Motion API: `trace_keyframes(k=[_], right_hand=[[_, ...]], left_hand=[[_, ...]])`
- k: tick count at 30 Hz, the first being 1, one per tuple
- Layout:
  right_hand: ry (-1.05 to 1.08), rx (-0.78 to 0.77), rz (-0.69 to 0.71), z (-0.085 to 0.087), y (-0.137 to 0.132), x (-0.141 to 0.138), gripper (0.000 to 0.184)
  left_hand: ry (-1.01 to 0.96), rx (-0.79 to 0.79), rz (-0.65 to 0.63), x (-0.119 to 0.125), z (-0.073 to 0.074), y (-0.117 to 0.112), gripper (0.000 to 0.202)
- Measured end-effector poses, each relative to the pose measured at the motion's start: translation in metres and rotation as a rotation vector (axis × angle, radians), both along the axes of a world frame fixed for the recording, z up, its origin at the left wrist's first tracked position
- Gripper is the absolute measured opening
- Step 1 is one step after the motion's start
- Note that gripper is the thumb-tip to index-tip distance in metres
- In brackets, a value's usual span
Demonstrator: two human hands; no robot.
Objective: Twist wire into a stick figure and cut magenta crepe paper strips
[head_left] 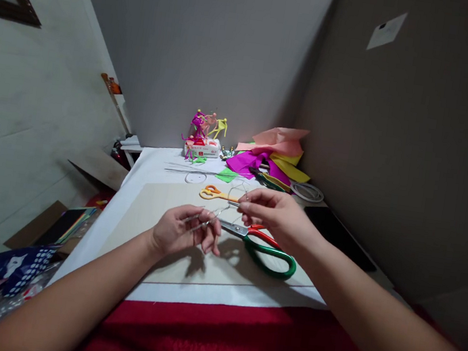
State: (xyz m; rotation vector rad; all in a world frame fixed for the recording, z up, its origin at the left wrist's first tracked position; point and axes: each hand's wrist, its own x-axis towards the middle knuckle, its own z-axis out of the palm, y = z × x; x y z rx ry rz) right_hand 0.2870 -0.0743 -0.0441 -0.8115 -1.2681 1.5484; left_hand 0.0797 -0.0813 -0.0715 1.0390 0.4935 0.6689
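Above the table, my left hand (187,228) has its fingers curled round a thin bent metal wire (221,211). My right hand (268,206) pinches the wire's other part, where loops stand out around the fingertips. A short metallic tip juts from the right fingers; I cannot tell whether it is wire or a tool. Just under the hands lie large scissors (272,256) with one green and one red handle, blades pointing left and partly hidden by my left fingers. Small orange and yellow scissors (214,194) lie behind them.
Behind are straight wires (178,169), a wire ring (195,177), small coloured figures (200,124) on and by a white-red box (207,149), and coloured paper sheets (275,143). Pliers (268,181), a white coil (306,192) and a dark flat panel (339,234) lie right. Grey boards (216,51) enclose the back.
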Motion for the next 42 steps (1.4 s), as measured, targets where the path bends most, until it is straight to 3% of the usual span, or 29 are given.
trace_keyframes(k=[3, 5, 8, 13, 24, 31, 37, 42], right_hand=[[0.164, -0.139, -0.112, -0.006, 0.002, -0.002, 0.022], [0.215, -0.197, -0.129, -0.012, -0.002, -0.009, 0.022], [0.242, -0.227, -0.109, -0.021, -0.013, -0.023, 0.024], [0.219, -0.214, -0.021, -0.027, -0.026, -0.033, 0.024], [0.212, -0.208, 0.006, -0.025, -0.037, -0.032, 0.024], [-0.076, 0.028, -0.031, -0.022, -0.031, -0.020, 0.023], [-0.044, 0.107, -0.115, -0.007, -0.024, -0.010, 0.017], [0.126, 0.023, -0.165, -0.021, -0.023, -0.022, 0.012]], left_hand=[[0.075, 0.127, 0.206, -0.002, -0.002, 0.005, 0.029], [0.198, 0.232, 0.284, 0.002, -0.005, 0.002, 0.036], [0.339, 0.365, 0.342, 0.011, -0.008, -0.007, 0.049], [0.350, 0.442, 0.485, 0.016, -0.004, -0.017, 0.027], [0.289, 0.391, 0.508, 0.013, -0.009, -0.019, 0.018], [0.302, 0.357, 0.564, 0.010, -0.008, -0.017, 0.021], [0.388, 0.403, 0.521, 0.013, -0.009, -0.018, 0.025], [0.276, 0.314, 0.501, 0.014, -0.010, -0.014, 0.027]])
